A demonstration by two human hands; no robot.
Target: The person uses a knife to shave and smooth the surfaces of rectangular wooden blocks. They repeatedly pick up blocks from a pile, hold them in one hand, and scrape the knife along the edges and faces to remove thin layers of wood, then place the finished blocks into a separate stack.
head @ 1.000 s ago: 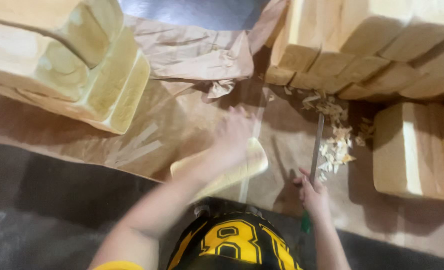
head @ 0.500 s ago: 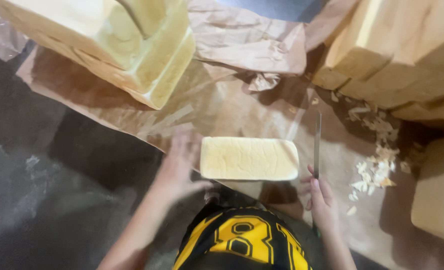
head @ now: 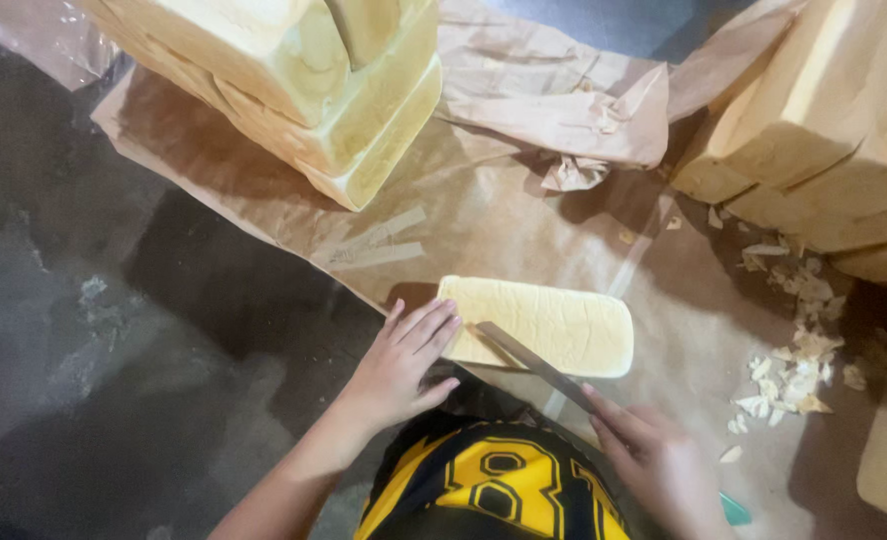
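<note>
The person crouches over a sheet of brown paper (head: 504,215) spread on a dark floor (head: 74,340), and a flat pale-yellow slab (head: 554,322) lies on the paper directly in front of them, long side across their body. The left hand (head: 404,365) rests flat, fingers spread and open, its fingertips touching the slab's near left end as if pressing it steady; it clasps nothing. The right hand (head: 654,455) is closed around the handle end of a long thin blade (head: 529,358), which runs up and to the left from the hand and lies tilted across the near left part of the slab, its tip just beside the left fingertips. A bit of teal shows beside the right wrist, but I cannot tell what it belongs to. To the right of the slab, a scatter of pale shavings (head: 794,365) lies on the paper, well apart from both hands. A stack of large pale blocks (head: 304,70) stands at the far left, and another stack of blocks (head: 824,130) rises at the far right. Crumpled brown paper (head: 554,100) bunches up between the two stacks.
</note>
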